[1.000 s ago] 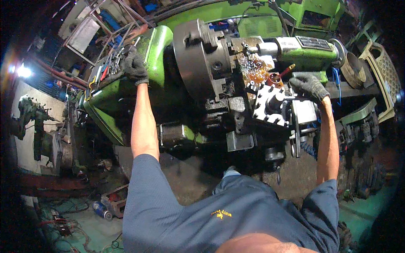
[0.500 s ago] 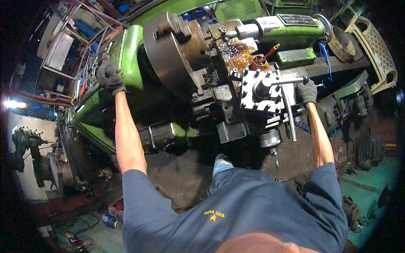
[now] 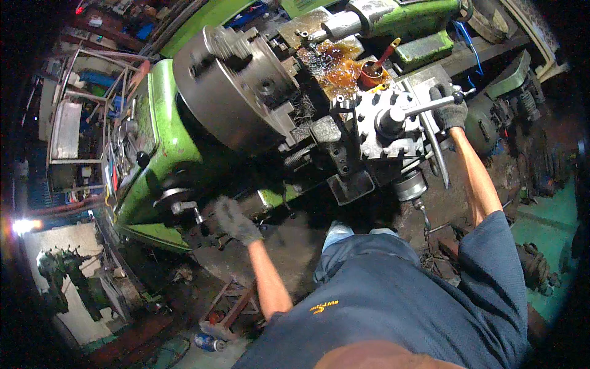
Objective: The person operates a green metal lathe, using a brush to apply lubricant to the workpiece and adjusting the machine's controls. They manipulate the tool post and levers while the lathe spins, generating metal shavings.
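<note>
Head view: The gloved left hand [image 3: 238, 222], blurred, was just right of a grey handle [image 3: 185, 207] on the front of the green machine [image 3: 165, 111]. Its grip appeared loosely spread, with nothing visible in it. The handle slanted down and rightward, toward this hand, the nearer of the two. The gloved right hand [image 3: 451, 113] was at the outer end of a lever [image 3: 423, 107], whose long axis rose rightward from the square metal block [image 3: 369, 142]. The lever crossed in front of the glove; whether that grip enclosed anything could not be determined.
</note>
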Motion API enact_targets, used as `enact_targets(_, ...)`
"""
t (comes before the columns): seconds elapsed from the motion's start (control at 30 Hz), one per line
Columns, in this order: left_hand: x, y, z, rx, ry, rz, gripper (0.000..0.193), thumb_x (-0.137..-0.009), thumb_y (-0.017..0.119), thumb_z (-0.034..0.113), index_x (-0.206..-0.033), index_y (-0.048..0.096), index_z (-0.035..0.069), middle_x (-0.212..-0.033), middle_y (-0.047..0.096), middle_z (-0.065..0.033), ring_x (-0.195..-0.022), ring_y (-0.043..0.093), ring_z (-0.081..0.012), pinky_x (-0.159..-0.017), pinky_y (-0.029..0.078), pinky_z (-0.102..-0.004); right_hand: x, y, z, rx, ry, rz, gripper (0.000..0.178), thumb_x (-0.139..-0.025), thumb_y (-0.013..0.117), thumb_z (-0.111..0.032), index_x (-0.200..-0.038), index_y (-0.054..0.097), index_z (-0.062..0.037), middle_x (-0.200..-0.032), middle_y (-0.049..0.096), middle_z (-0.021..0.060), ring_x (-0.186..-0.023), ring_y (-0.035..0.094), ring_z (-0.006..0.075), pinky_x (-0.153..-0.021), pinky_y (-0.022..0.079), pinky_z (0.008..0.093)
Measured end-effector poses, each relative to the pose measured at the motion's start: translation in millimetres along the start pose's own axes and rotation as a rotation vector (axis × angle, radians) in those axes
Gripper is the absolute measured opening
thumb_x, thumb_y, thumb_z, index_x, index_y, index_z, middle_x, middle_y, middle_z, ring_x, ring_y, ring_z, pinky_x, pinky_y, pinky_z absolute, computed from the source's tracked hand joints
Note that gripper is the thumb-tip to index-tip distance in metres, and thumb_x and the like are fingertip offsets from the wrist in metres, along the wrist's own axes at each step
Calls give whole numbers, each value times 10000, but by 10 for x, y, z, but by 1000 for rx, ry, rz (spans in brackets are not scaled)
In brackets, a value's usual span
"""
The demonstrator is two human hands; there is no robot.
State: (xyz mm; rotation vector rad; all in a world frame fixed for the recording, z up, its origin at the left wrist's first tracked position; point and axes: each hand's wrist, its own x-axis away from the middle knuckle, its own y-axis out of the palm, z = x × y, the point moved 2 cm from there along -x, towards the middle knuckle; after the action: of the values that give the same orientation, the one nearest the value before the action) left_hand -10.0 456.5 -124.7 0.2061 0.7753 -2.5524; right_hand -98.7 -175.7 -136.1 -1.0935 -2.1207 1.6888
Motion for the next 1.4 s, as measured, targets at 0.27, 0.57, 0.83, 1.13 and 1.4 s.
enact_targets(0.27, 1106, 442, -2393, 79, -942, -717, 437, -940, 597, 343, -1310, 588, 111, -1373, 570, -134, -1183, 564, -347, -1018, 463, -418, -9, -60, -83, -49, 48, 21, 315, -886, 612, -397, -1001, 696, -116, -990, 694, 147, -942, 666, 340, -821, 519, 434)
enact_targets(0.57, 1136, 1088, -2168, 780, -1512, -469, 352, -903, 619, 438, -886, 572, 90, -822, 613, -95, -755, 595, -267, -667, 519, -439, -24, 16, 3, -39, -3, 68, 314, -898, 624, -334, -1004, 698, -48, -1009, 701, 167, -942, 672, 333, -845, 523, 413)
enact_targets(0.83, 815, 1194, -2044, 820, -1526, -607, 242, -869, 632, 268, -674, 538, 162, -609, 569, -16, -527, 545, -178, -468, 439, -316, -11, -24, -40, -30, 19, 72, 276, -908, 617, -319, -1001, 701, -73, -990, 691, 167, -930, 666, 352, -822, 527, 425)
enact_targets(1.13, 839, 1161, -2021, 868, -1512, -609, 222, -929, 595, 272, -760, 593, 128, -651, 597, -16, -596, 584, -187, -525, 485, -356, 12, -83, -109, -51, 49, 68, 268, -908, 608, -317, -1004, 702, -84, -994, 684, 170, -941, 661, 343, -827, 526, 416)
enact_targets(1.4, 839, 1146, -1964, 864, -1500, -652, 231, -911, 631, 300, -770, 601, 119, -661, 613, -40, -598, 593, -216, -529, 486, -364, 13, 76, 82, -109, 15, 125, 290, -910, 605, -333, -1008, 708, -80, -1003, 689, 168, -942, 668, 345, -827, 533, 418)
